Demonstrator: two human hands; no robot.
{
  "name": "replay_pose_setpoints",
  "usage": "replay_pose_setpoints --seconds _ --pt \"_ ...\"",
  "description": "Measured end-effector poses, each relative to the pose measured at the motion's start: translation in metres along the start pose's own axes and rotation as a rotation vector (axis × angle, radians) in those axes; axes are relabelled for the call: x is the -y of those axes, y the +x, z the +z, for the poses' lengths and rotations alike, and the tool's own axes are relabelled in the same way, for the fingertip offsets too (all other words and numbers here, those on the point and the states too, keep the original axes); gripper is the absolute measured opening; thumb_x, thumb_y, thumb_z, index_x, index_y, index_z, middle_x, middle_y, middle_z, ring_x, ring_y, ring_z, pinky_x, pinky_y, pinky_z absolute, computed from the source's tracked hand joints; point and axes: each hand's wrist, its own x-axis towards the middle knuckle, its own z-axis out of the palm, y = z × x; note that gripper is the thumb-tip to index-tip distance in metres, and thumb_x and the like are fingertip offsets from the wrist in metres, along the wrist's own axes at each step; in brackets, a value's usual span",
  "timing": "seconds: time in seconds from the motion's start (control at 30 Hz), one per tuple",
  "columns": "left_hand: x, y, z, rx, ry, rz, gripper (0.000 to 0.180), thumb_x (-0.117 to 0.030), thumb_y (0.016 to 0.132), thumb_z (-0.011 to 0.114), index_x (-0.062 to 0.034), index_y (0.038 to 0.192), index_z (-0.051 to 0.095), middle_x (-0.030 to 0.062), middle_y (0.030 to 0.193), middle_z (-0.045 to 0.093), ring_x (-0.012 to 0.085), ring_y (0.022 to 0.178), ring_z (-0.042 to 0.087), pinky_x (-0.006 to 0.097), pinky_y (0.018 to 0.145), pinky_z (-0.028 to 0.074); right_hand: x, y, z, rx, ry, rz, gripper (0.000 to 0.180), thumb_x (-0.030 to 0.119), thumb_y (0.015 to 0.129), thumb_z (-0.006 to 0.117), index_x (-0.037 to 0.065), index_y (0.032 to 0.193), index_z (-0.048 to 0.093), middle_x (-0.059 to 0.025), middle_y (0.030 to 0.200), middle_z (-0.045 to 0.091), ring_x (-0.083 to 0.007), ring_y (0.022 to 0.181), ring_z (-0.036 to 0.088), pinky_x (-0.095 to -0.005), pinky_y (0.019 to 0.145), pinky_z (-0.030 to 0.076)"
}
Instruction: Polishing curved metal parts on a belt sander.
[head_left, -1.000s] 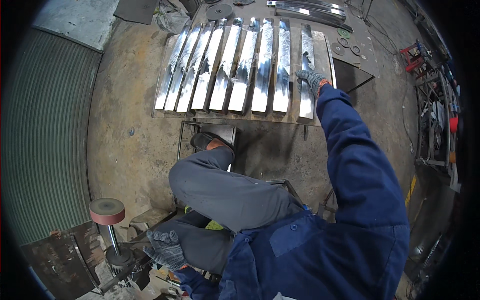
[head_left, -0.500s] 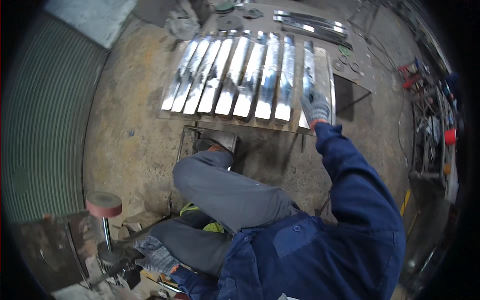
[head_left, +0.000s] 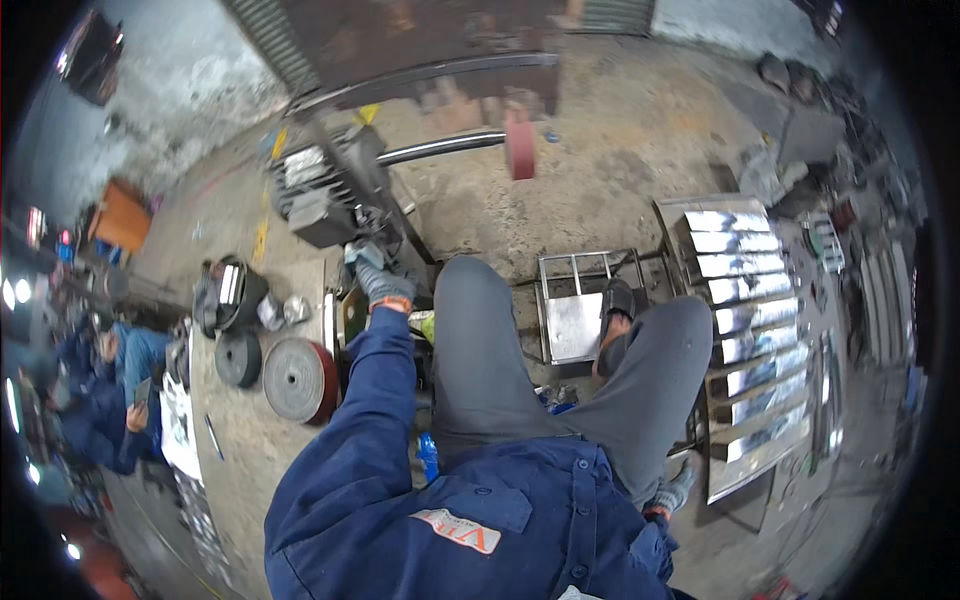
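My left hand (head_left: 382, 284), in a grey knit glove, reaches to the base of a grinding machine's finned grey motor (head_left: 318, 205). Its fingertips are partly hidden there, so their grip is unclear. From the machine a steel shaft (head_left: 445, 147) runs to a red-rimmed wheel (head_left: 520, 150). My right hand (head_left: 678, 486), gloved likewise, hangs beside my right thigh near the corner of a low table (head_left: 716, 482). Its fingers look loosely stretched, with nothing visible in them. Several shiny metal strips (head_left: 745, 264) lie in a row on that table, apart from the hand.
A metal-framed stool (head_left: 575, 325) stands before my knees, my shoe beside it. On the left bench (head_left: 245, 455) sit a large abrasive wheel (head_left: 298, 380), a smaller dark wheel (head_left: 238, 358) and a black bucket (head_left: 235, 295). Another person (head_left: 110, 400) sits farther left.
The view has swung left toward the machine. My right hand has left the strip at the table's end and drawn back beside my leg. My left hand stays at the machine.
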Motion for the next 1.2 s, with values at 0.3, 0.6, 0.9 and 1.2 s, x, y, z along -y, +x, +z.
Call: replay_pose_setpoints --seconds 0.3,0.6,0.9,1.2 --pt "-0.006 0.030 -0.094 -0.166 0.077 0.382 0.064 -0.058 0.092 0.044 -0.0151 0.140 0.047 0.0037 0.143 0.047 0.0191 0.131 0.039 0.036 0.108 0.025 0.115 0.054 -0.078 0.047 0.404 -0.116 0.053 0.003 0.087 0.067 -0.005 0.135 0.046 -0.0166 0.130 0.054 -0.0231 0.113 0.055 -0.0336 0.099 0.044" --pt "-0.031 -0.016 -0.078 0.003 0.037 0.296 0.027 -0.041 0.096 0.055 -0.0165 0.105 0.063 -0.0029 0.092 0.064 0.0121 0.081 0.057 0.025 0.064 0.039 0.320 0.150 -0.117 0.010 0.442 -1.059 0.040 0.014 0.091 0.065 -0.001 0.127 0.056 -0.0132 0.128 0.060 -0.0250 0.116 0.056 -0.0383 0.104 0.042" --pt "-0.045 -0.103 0.167 0.463 1.493 1.328 0.062 -0.032 0.080 0.065 -0.0060 0.134 0.050 0.0220 0.137 0.048 0.0393 0.130 0.043 0.051 0.112 0.028 0.574 0.086 -0.038 0.597 0.063 -1.811 0.043 0.026 0.077 0.072 0.003 0.112 0.064 -0.0202 0.109 0.066 -0.0379 0.102 0.063 -0.0450 0.090 0.049" --pt "-0.009 0.067 0.248 0.296 2.174 0.768 0.028 -0.034 0.079 0.062 -0.0163 0.097 0.074 0.0102 0.101 0.070 0.0289 0.099 0.063 0.043 0.087 0.045 0.600 0.063 0.122 1.187 -0.471 -1.771 0.049 0.029 0.078 0.068 0.005 0.120 0.062 -0.0198 0.120 0.063 -0.0376 0.108 0.060 -0.0415 0.094 0.048"
